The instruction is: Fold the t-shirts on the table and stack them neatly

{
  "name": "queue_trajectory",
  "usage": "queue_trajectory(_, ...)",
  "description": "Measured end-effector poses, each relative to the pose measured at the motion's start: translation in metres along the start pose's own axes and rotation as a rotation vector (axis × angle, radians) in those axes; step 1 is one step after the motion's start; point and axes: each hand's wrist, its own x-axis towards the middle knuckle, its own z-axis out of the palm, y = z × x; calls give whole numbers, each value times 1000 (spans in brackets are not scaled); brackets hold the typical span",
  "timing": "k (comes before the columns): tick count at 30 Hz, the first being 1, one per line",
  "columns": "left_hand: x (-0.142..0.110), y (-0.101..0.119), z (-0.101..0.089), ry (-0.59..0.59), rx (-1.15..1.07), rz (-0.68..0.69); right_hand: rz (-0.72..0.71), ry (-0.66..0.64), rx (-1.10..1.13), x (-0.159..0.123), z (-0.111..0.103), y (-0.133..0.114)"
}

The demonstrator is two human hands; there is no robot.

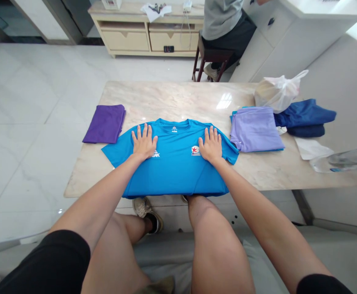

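Note:
A blue T-shirt [175, 171] lies spread on the marble-patterned table, collar toward the far side and lower part at the near edge. My left hand [143, 143] rests flat on its left shoulder area, fingers spread, partly covering a white printed logo. On the other shoulder, beside a red and white badge, my right hand [210, 145] presses flat with its fingers apart. Left of the shirt sits a folded purple garment [105, 124]. To the right, a folded lavender garment [255, 128] lies on top of blue fabric.
On the table's [172, 96] right side are a tied plastic bag [278, 93], a dark blue garment [307, 114], white paper [313, 148] and a clear plastic bottle [346, 159]. Beyond it, a person [224, 20] sits on a dark stool [213, 53] near a cream cabinet [125, 40].

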Motion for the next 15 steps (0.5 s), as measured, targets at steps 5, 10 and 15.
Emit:
queue_trajectory(5,14,-3,1,-11,10,8,-30,4,33,15,3,3)
queue_trajectory(10,33,-6,1,-16,20,24,-80,-43,-3,33,3,8)
queue_trajectory(15,48,-8,0,-21,35,36,-78,-43,27,60,10,18)
